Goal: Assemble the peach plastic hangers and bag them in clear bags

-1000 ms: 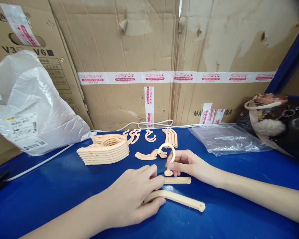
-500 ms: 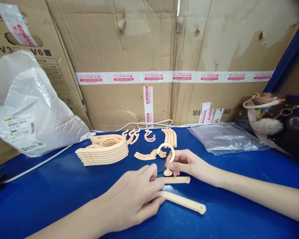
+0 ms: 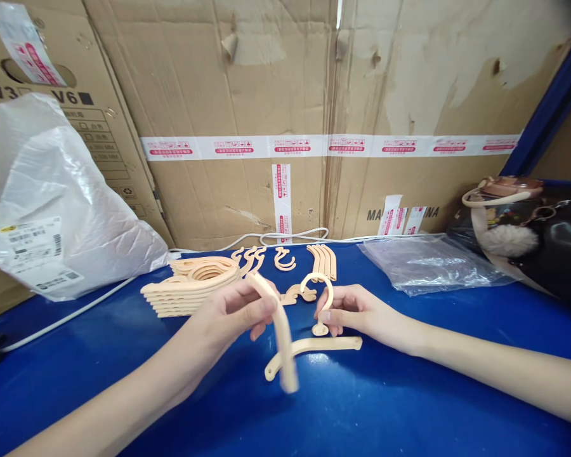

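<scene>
My left hand (image 3: 240, 304) pinches a curved cream hanger arm (image 3: 283, 336) near its upper end; the arm hangs tilted, its lower end smeared by motion. In my right hand (image 3: 346, 310) is a cream hanger hook (image 3: 330, 292), held upright by its stem, its round base just above the table. A second hanger arm (image 3: 326, 344) lies on the blue table (image 3: 409, 393) below the hook. Behind my hands lie another hook piece (image 3: 307, 292), several loose hooks (image 3: 253, 259) and a row of hanger arms (image 3: 323, 261). A stack of folded hangers (image 3: 171, 298) sits beyond my left hand.
A white plastic mailer bag (image 3: 61, 197) leans at the left. Cardboard boxes (image 3: 209, 203) stand along the back, with a white cable (image 3: 247, 238) at their foot. On the right are a clear plastic bag (image 3: 438, 263) and a dark bag (image 3: 561, 247) with a pompom.
My left hand has lifted one hanger arm off the table and turned it from lying flat to hanging down, moving up and left. My right hand keeps the hook almost still.
</scene>
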Demonstrator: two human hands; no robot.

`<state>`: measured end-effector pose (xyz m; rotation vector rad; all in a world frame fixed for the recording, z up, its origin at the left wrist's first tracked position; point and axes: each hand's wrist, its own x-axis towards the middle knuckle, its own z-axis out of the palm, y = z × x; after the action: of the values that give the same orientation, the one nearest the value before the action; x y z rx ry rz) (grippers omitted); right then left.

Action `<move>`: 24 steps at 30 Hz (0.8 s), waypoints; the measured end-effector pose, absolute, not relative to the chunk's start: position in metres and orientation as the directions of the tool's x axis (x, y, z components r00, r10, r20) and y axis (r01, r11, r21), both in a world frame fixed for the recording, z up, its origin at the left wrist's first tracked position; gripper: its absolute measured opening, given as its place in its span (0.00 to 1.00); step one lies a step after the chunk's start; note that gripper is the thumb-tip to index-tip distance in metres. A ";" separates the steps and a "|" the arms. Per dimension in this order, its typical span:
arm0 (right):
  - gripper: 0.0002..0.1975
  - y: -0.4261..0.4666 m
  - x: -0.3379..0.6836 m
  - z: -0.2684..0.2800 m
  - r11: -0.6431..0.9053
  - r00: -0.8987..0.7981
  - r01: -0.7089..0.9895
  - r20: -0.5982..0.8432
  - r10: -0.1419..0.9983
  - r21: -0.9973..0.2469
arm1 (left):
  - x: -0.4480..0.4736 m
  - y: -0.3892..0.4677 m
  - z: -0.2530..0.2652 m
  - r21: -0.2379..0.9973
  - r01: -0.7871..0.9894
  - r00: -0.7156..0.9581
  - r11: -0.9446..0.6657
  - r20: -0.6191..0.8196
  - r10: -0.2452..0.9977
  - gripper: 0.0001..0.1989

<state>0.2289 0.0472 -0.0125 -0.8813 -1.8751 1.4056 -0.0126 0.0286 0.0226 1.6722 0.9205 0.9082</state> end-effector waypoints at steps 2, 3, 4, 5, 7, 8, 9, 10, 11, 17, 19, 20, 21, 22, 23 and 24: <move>0.14 0.047 0.229 -0.012 0.201 -0.576 0.152 0.079 0.814 -0.968 | -0.015 0.028 0.024 0.948 0.202 0.432 -0.245 0.138 0.891 0.18; 0.14 0.047 0.229 -0.012 0.201 -0.576 0.151 0.079 0.813 -0.968 | -0.015 0.027 0.025 0.929 0.254 0.443 -0.270 0.137 0.886 0.19; 0.14 0.046 0.229 -0.012 0.202 -0.577 0.146 0.082 0.813 -0.969 | -0.015 0.025 0.024 0.897 0.313 0.457 -0.312 0.145 0.878 0.21; 0.14 0.046 0.229 -0.012 0.204 -0.578 0.139 0.088 0.812 -0.969 | -0.014 0.023 0.023 0.850 0.376 0.475 -0.368 0.164 0.864 0.21; 0.13 0.047 0.229 -0.012 0.208 -0.578 0.132 0.095 0.811 -0.969 | -0.011 0.017 0.020 0.694 0.499 0.533 -0.519 0.227 0.815 0.21; 0.12 0.047 0.229 -0.012 0.208 -0.575 0.132 0.096 0.812 -0.969 | -0.009 0.014 0.017 0.589 0.555 0.568 -0.587 0.247 0.785 0.19; 0.12 0.048 0.229 -0.012 0.205 -0.572 0.133 0.094 0.815 -0.970 | -0.007 0.012 0.014 0.481 0.603 0.601 -0.637 0.250 0.759 0.17; 0.12 0.048 0.229 -0.011 0.200 -0.566 0.134 0.091 0.819 -0.971 | -0.005 0.010 0.011 0.383 0.635 0.633 -0.672 0.242 0.736 0.13; 0.12 0.048 0.228 -0.010 0.190 -0.555 0.131 0.087 0.827 -0.973 | -0.002 0.009 0.008 0.307 0.653 0.654 -0.692 0.232 0.720 0.10; 0.10 0.044 0.216 -0.002 0.112 -0.392 0.046 0.085 0.916 -0.993 | 0.003 0.011 0.001 0.294 0.644 0.690 -0.707 0.176 0.702 0.08; 0.10 0.042 0.212 -0.003 0.108 -0.393 -0.001 0.100 0.914 -0.994 | 0.001 0.013 0.002 0.324 0.651 0.675 -0.687 0.168 0.719 0.11; 0.10 0.041 0.210 -0.004 0.100 -0.397 -0.029 0.104 0.912 -0.995 | 0.000 0.013 0.002 0.333 0.651 0.667 -0.682 0.178 0.724 0.12; 0.10 0.041 0.210 -0.005 0.088 -0.400 -0.060 0.105 0.911 -0.994 | -0.002 0.014 0.002 0.341 0.649 0.659 -0.681 0.196 0.726 0.13; 0.09 0.041 0.209 -0.006 0.076 -0.402 -0.092 0.106 0.910 -0.993 | -0.003 0.015 0.001 0.348 0.645 0.651 -0.680 0.216 0.728 0.13; 0.10 0.042 0.210 -0.007 0.063 -0.404 -0.122 0.107 0.908 -0.990 | -0.004 0.016 0.000 0.355 0.641 0.645 -0.680 0.231 0.728 0.14; 0.10 0.043 0.210 -0.008 0.052 -0.405 -0.149 0.109 0.908 -0.987 | -0.005 0.017 0.000 0.359 0.640 0.641 -0.679 0.237 0.730 0.15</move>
<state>0.2105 0.0425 -0.0075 -0.8142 -1.4415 1.5074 -0.0046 0.0169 -0.0005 2.6199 1.1144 0.5371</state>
